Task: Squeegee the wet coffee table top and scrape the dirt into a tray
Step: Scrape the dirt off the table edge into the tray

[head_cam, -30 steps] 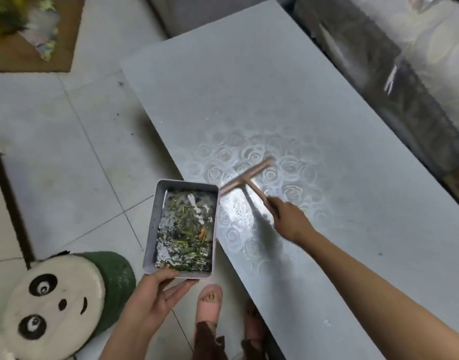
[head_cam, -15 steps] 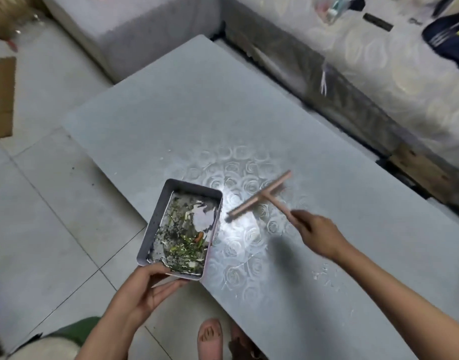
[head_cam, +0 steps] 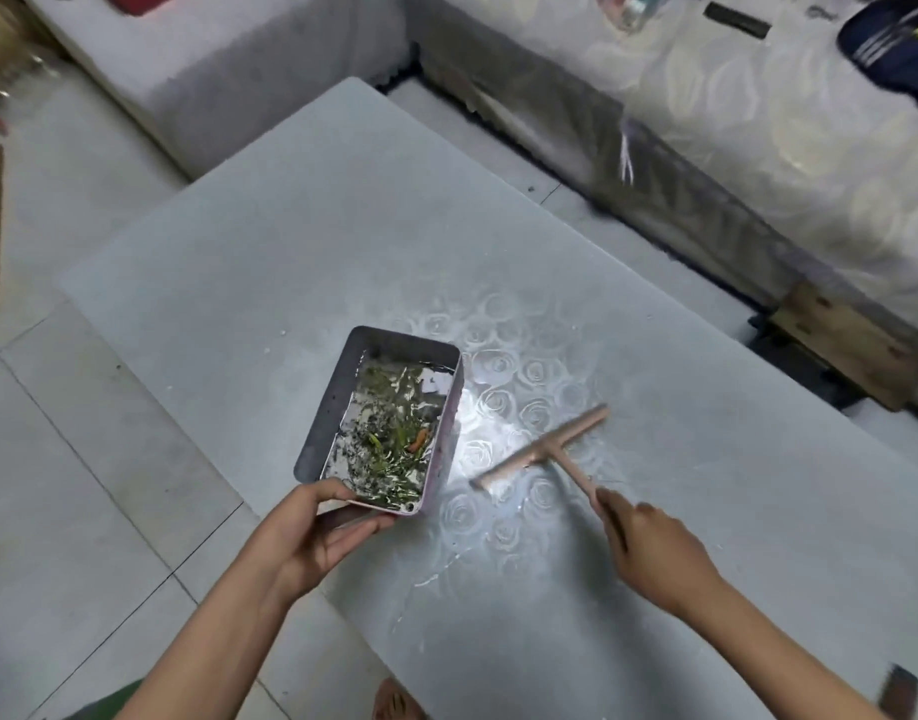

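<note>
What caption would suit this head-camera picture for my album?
Left hand holds a debris-filled tray at the wet coffee table; right hand grips a squeegee.

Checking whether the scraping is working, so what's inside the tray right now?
The tray holds wet green scraps, dark crumbs, one orange bit and a few white flecks. The scraps cover much of its floor, and the left hand hides its near corner.

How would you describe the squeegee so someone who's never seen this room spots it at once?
Find the long grey coffee table. On its wet, shiny patch, right of the metal tray of scraps, is a slim pink T-shaped squeegee whose handle the right hand grips. Nothing else there is T-shaped.
</note>
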The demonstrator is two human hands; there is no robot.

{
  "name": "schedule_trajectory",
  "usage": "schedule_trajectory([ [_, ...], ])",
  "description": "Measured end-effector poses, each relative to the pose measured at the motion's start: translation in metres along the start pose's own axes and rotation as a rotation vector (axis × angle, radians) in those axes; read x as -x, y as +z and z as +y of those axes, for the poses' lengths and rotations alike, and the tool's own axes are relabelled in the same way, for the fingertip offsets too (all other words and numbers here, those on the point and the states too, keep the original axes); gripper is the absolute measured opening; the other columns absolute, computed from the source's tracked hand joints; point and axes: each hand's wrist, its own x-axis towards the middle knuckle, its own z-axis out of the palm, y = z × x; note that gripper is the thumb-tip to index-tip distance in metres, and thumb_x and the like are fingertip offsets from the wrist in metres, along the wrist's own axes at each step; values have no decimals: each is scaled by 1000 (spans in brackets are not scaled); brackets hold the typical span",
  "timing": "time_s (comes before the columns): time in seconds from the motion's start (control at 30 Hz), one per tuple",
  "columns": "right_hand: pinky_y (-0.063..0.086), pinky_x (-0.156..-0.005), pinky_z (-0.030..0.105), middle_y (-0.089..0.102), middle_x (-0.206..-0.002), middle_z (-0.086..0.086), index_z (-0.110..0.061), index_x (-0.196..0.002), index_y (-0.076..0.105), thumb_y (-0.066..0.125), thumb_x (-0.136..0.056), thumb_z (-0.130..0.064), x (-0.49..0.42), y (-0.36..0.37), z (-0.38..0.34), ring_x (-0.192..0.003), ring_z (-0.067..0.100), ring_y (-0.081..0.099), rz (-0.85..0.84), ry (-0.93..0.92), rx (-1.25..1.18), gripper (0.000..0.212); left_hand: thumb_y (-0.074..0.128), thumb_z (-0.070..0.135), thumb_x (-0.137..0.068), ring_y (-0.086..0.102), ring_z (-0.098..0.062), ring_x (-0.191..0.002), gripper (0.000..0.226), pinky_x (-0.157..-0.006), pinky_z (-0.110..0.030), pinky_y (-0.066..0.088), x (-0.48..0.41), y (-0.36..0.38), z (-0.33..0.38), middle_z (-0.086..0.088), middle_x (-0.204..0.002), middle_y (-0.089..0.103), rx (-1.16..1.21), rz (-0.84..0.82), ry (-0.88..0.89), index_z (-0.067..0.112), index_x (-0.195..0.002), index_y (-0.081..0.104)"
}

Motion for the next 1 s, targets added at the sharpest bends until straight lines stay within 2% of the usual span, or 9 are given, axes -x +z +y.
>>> schedule_trajectory([
  [0.1,44,-63,36,65,-91,6,-32,-127,49,27,-100,-44,-11,-32,2,-85,31,63,74,-45,16,36,44,-3,-82,70,-37,-61,24,-49,-33,57,1,20,9,-30,-88,69,-11,-5,16,-5,-102,57],
  [0.2,42,-64,37,63,-93,11,-28,-126,49,28,-101,-41,-75,-74,-19,-84,35,61,196,-115,-40,35,45,-3,-83,70,-37,-61,17,-46,-33,57,-2,36,18,-29,-86,69,-42,-6,22,-3,-93,58],
  [0.33,44,-78,40,60,-113,19,-20,-126,50,31,-102,-36,-182,-115,-41,-101,37,58,187,-116,-2,35,46,-2,-83,70,-37,-63,13,-44,-33,57,-13,53,26,-30,-90,69,-83,6,38,0,-85,58],
  [0.43,38,-74,37,59,-117,19,-17,-123,51,34,-101,-32,-221,-114,-30,-103,36,57,151,-37,-24,32,46,-2,-83,70,-37,-63,13,-43,-31,56,-22,64,34,-30,-89,69,-115,-4,36,1,-83,59],
  [0.6,46,-76,39,64,-109,17,-20,-118,51,35,-100,-31,-164,-76,24,-96,37,59,101,55,-158,26,44,-2,-83,70,-35,-60,14,-42,-29,56,-34,79,44,-28,-83,70,-150,-27,30,0,-85,58],
  [0.77,50,-71,39,67,-99,8,-28,-115,51,29,-100,-41,-74,-67,62,-88,33,62,-6,62,-19,29,44,-2,-83,70,-35,-61,17,-45,-31,57,-36,89,51,-28,-85,70,-155,-36,26,0,-92,58],
  [0.87,50,-77,39,67,-107,5,-32,-118,54,30,-99,-44,-94,-101,56,-98,33,61,44,26,56,33,44,-2,-82,70,-35,-60,15,-44,-32,56,-34,93,54,-28,-85,70,-167,-43,37,2,-89,57],
  [1.0,48,-87,43,63,-118,12,-31,-123,53,34,-100,-39,-191,-143,18,-106,36,58,106,-87,38,31,47,-2,-81,70,-36,-61,17,-40,-31,55,-32,86,57,-30,-87,69,-187,-45,53,-1,-93,59],
])
